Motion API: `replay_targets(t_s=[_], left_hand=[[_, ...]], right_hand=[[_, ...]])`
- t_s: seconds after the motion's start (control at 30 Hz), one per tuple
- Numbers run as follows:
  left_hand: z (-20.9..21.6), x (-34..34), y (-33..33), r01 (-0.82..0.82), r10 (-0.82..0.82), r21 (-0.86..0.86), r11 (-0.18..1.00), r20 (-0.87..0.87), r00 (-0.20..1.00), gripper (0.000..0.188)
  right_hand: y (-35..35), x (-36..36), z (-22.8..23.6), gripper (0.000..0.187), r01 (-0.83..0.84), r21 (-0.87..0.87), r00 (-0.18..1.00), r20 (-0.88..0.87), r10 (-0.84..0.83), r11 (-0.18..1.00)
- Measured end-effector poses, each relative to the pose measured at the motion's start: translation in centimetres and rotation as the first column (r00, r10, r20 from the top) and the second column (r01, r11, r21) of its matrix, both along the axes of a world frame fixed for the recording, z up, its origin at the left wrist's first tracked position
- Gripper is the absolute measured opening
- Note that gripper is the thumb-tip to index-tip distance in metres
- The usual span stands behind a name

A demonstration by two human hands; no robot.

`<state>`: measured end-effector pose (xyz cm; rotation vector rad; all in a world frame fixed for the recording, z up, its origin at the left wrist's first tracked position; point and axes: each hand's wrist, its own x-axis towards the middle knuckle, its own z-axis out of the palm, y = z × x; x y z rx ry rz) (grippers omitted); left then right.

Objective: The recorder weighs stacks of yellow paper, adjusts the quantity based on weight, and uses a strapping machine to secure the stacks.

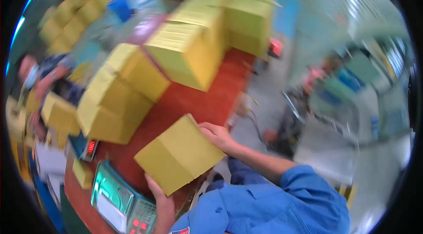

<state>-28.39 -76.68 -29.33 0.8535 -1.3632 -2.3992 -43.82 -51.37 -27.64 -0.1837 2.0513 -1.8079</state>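
Between my two hands is a stack of yellow paper (179,155), tilted above the red table with a crease or seam across its middle. My left hand (159,196) grips its near left corner, thumb along the edge. On the far right edge my right hand (218,138) is closed round the stack, its fingers partly hidden. A digital scale (112,201) with a shiny plate and a red display lies beside my left hand. Tall piles of the same yellow paper (128,88) stand just beyond.
More yellow stacks (189,49) fill the far part of the red table (189,102). A second small red display (91,146) stands at its left edge. Across on the left, a masked person (55,73) is near more stacks. Blurred machinery (348,102) stands on the right.
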Motion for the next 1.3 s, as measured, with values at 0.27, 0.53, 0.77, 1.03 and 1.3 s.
replay_targets(t_s=[0.27,0.53,0.77,1.03,1.3], left_hand=[[3.5,-0.7,15.9,0.620,-0.671,-0.289,0.729,-0.126,0.730,0.043],[-1.5,2.8,40.8,0.847,-0.880,0.251,0.468,0.043,0.474,0.048],[-8.9,5.7,62.3,0.891,-0.907,0.171,0.420,0.090,0.411,0.050],[-7.4,7.2,67.9,0.887,-0.892,0.129,0.444,0.157,0.424,0.062],[-9.7,7.2,69.1,0.870,-0.910,0.285,0.402,0.019,0.414,0.065]], right_hand=[[18.7,14.7,1.0,0.031,0.587,-0.301,0.798,0.061,-0.599,0.752],[40.4,31.5,-4.4,0.032,0.932,-0.104,0.361,0.183,-0.914,0.347],[61.0,36.9,-6.8,0.035,0.924,-0.009,0.376,0.192,-0.907,0.381],[69.9,38.9,-9.4,0.041,0.845,-0.132,0.522,0.417,-0.744,0.518],[66.3,39.1,-10.4,0.047,0.882,-0.367,0.433,0.386,-0.815,0.295]])
